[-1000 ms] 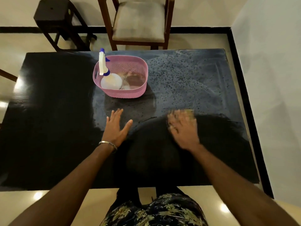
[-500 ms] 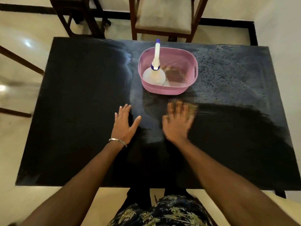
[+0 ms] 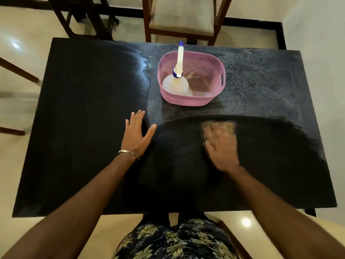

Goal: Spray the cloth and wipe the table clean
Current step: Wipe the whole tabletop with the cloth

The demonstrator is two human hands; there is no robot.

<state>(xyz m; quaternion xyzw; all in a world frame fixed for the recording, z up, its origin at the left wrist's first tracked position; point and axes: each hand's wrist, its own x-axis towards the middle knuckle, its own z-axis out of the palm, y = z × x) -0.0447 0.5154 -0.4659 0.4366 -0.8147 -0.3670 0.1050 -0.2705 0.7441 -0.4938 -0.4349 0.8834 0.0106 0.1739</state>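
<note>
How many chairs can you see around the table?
3 for sure. One cushioned chair stands at the far side, a darker one beside it to the left, and one's wooden edge shows by the person's legs. Blurred wooden legs at left may be another.

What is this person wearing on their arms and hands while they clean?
Both arms are bare, with no sleeves or gloves in view. The left hand has a thin silver bangle at its wrist. The right hand is blurred, so any ring cannot be made out.
</note>
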